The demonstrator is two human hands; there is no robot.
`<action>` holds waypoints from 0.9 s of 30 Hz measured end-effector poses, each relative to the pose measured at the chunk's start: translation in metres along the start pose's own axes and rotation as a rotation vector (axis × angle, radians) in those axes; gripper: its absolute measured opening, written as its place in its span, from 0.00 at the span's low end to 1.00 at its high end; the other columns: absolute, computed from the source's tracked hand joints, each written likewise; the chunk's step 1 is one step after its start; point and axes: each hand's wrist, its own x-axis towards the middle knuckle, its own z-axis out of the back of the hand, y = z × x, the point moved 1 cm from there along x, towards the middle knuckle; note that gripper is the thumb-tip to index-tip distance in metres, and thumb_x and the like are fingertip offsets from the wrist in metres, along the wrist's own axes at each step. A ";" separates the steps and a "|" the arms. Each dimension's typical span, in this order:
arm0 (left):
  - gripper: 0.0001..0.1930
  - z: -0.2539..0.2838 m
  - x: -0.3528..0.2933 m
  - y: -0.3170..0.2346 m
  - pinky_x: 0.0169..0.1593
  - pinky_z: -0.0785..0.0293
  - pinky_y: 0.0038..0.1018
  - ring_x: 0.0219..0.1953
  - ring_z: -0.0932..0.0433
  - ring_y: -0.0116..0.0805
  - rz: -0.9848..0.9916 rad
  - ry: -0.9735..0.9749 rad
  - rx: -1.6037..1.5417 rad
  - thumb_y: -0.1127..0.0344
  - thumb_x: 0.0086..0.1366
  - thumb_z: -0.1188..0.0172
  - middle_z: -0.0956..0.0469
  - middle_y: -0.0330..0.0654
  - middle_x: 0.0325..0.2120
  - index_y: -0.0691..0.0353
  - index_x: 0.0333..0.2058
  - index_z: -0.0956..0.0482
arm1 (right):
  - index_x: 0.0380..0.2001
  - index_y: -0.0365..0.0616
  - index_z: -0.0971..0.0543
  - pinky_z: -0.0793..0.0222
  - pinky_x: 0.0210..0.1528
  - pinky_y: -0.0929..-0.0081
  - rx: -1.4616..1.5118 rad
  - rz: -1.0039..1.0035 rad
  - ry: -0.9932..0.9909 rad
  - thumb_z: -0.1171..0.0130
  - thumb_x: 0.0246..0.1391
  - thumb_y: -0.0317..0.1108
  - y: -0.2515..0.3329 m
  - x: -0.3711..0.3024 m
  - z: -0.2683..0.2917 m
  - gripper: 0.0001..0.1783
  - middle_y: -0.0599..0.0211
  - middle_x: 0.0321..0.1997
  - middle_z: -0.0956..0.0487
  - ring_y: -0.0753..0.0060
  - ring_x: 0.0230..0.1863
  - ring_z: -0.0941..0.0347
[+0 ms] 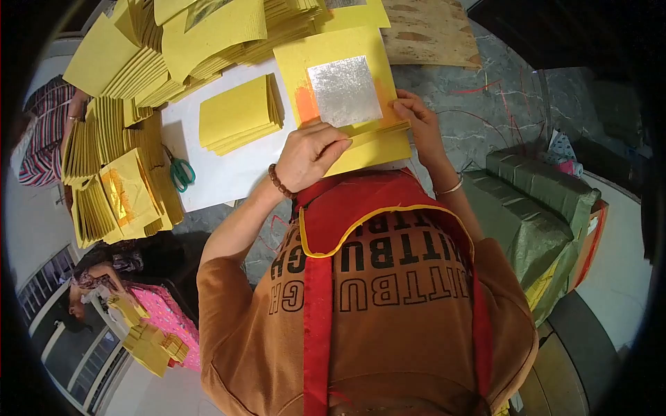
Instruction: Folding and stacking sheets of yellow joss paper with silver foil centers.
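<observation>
A yellow paper sheet [295, 66] lies in front of me at the table's near edge, with a silver foil square [345, 90] and an orange patch on it. Its near part is bent into a narrow fold running crosswise. My left hand [310, 154] is closed on the fold's left end, fingers curled and pressed down. At the right end, my right hand [422, 123] pinches the same fold between thumb and fingers. Left of the sheet, a small stack of folded yellow papers [236, 114] rests on the white tabletop [239, 173].
Green-handled scissors [182, 175] lie at the table's left. Large piles of folded yellow paper [114, 145] fill the left and far sides. A wooden board [430, 35] is beyond. Green wrapped bundles [520, 208] stand at right. Other people [97, 277] are at the left.
</observation>
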 end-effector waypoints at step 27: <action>0.10 -0.006 0.001 0.015 0.30 0.33 0.26 0.24 0.29 0.30 0.317 0.132 -0.311 0.65 0.61 0.45 0.25 0.43 0.22 0.68 0.31 0.24 | 0.37 0.38 0.21 0.42 0.54 0.78 0.020 0.007 -0.024 0.47 0.55 0.32 -0.001 -0.002 0.000 0.11 0.65 0.52 0.30 0.74 0.51 0.35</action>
